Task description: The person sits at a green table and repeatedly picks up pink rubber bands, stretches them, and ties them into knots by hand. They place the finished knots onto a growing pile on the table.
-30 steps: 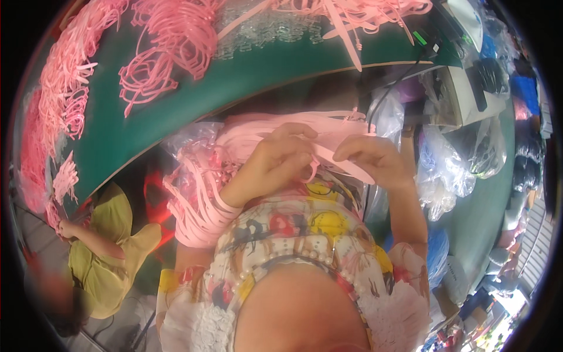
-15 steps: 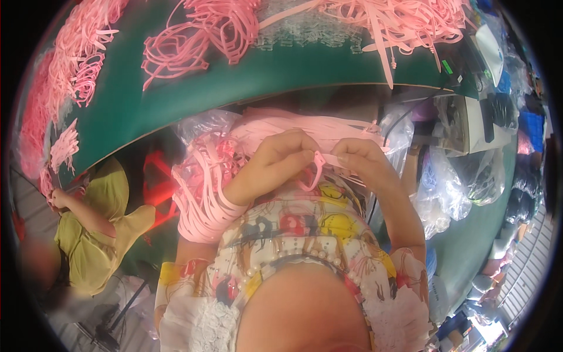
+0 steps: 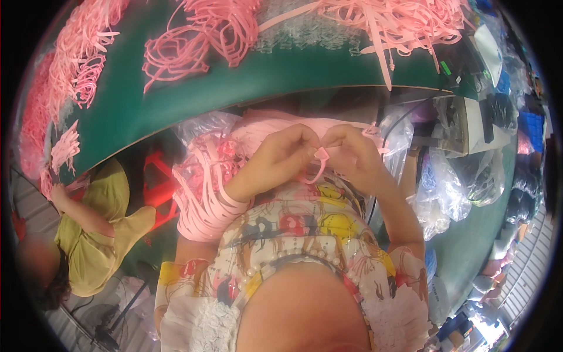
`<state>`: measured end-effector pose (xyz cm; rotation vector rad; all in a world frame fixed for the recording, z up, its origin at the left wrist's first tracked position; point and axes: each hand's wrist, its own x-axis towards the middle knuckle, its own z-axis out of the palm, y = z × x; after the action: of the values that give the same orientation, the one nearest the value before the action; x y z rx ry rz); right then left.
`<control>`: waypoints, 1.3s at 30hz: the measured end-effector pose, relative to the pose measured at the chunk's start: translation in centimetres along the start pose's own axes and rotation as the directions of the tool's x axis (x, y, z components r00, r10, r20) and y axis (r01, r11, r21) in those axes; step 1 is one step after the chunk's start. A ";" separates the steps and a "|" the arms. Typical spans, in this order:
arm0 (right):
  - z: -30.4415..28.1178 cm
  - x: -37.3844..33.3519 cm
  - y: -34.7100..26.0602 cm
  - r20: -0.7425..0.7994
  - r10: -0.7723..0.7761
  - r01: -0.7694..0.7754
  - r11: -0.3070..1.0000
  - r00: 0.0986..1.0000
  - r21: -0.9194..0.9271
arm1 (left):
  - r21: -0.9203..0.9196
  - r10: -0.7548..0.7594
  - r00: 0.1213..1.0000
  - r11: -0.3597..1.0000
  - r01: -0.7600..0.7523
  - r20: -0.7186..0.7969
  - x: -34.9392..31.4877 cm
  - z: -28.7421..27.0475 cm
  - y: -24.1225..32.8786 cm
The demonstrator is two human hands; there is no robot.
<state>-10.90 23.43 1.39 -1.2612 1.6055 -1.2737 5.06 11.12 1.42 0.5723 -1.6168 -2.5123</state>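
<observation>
Near the desk [image 3: 246,82], left hand [image 3: 275,161] and right hand [image 3: 349,155] pinch one pink strap [image 3: 319,161], fingers clamped, fastening its end; next needs a firm pull.

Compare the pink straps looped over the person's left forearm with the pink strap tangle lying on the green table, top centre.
The forearm straps hang in a neat bundle of parallel loops, draped over the arm just behind the left hand; the table tangle is a loose, crossing heap. The forearm straps are carried on the body; the tangle rests flat on the green table, untouched by either hand. Both are the same pale pink, thin, flat strips.
</observation>
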 end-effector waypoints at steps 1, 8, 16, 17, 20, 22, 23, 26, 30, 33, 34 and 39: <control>0.2 -0.1 0.2 -0.081 -0.219 0.198 0.957 0.972 -0.214 | 0.025 0.030 0.999 0.999 -0.030 -0.018 0.2 0.2 -0.2; 0.2 -0.1 0.1 0.040 -0.568 0.460 0.621 0.822 -0.635 | 0.555 0.220 0.973 0.819 -0.143 -0.075 1.3 0.6 -0.9; -0.8 2.1 4.3 0.194 0.042 -0.127 0.884 0.980 0.450 | 0.059 -0.148 0.983 0.986 0.155 -0.107 0.0 -0.1 0.8; -0.5 2.2 5.3 0.296 0.053 -0.215 0.808 0.954 0.549 | 0.023 -0.183 0.976 0.982 0.187 -0.115 -0.3 -0.2 1.4; -0.2 2.3 6.3 0.396 0.036 -0.267 0.794 0.918 0.546 | -0.006 -0.172 0.973 0.985 0.173 -0.151 -1.0 -0.6 2.2; -0.5 2.4 5.8 0.409 0.037 -0.277 0.791 0.912 0.546 | 0.100 0.007 0.985 0.995 0.010 -0.174 -1.1 -1.3 1.2; -0.7 2.4 5.8 0.409 0.030 -0.274 0.786 0.912 0.555 | 0.090 -0.028 0.987 0.995 0.042 -0.156 -1.3 -1.6 1.3; -1.4 2.4 4.7 0.445 0.017 -0.284 0.793 0.895 0.540 | 0.032 -0.108 0.988 0.993 0.112 -0.112 -1.6 -1.8 1.3; -1.2 2.7 5.0 0.444 -0.043 -0.186 0.868 0.895 0.460 | -0.043 -0.163 0.979 0.986 0.159 -0.126 -1.6 -1.8 0.8; -1.4 2.8 4.7 0.427 -0.040 -0.156 0.896 0.904 0.416 | -0.069 -0.194 0.973 0.980 0.187 -0.123 -1.6 -1.8 0.9; -1.5 2.9 4.5 0.423 -0.033 -0.159 0.897 0.906 0.412 | -0.080 -0.203 0.972 0.978 0.195 -0.117 -1.6 -1.8 1.0; -2.5 3.2 3.6 0.478 0.037 -0.262 0.871 0.878 0.416 | 0.014 -0.163 0.977 0.986 0.166 -0.141 -1.9 -2.2 1.1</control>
<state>-15.01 21.11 -1.33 -0.9995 0.9579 -1.0734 7.53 9.33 2.05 0.8985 -1.6143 -2.5010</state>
